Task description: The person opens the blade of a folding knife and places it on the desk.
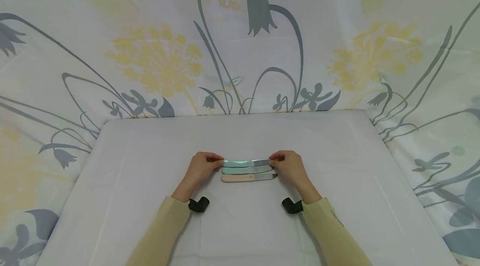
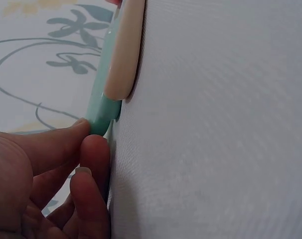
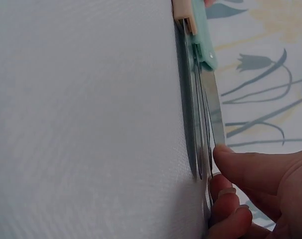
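Observation:
Three small paring knives lie side by side, handles to the left and blades to the right. The farthest is a mint-green knife, whose handle end my left hand pinches between thumb and fingers. At the other end, my right hand pinches the tip of that knife's blade. Just nearer lies a second mint-green knife, and nearest is a knife with a beige handle. In the left wrist view the beige handle partly hides the green ones.
A white cloth covers the table. Behind and at both sides hangs a curtain with grey and yellow flowers. Black wrist-worn devices sit at the left cuff and the right cuff.

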Motion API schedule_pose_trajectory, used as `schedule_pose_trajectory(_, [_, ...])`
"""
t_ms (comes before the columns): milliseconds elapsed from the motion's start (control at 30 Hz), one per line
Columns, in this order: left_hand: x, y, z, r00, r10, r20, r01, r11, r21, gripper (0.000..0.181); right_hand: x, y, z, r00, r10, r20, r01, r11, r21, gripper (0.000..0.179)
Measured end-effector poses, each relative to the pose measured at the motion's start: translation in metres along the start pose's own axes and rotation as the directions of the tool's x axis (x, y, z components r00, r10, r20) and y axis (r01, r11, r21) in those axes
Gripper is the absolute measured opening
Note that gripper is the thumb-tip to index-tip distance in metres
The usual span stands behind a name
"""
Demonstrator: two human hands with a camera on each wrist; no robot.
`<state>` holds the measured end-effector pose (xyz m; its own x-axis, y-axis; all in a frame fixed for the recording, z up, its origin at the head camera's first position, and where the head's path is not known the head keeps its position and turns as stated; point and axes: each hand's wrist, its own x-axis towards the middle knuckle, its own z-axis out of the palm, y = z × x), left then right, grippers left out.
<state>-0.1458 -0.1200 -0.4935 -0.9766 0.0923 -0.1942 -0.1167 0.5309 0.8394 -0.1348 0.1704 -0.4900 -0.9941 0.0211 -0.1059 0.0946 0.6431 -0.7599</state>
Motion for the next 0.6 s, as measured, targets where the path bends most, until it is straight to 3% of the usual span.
schedule_pose_trajectory(600, [-0.0073,0.0000,-0.0024,0.999,0.001,-0.039,-0.002,1.000,-0.005,0.013,-0.0029,0.0034,-0.0061,1.000,0.012,0.003,-0.012,0.999,0.044,0.019])
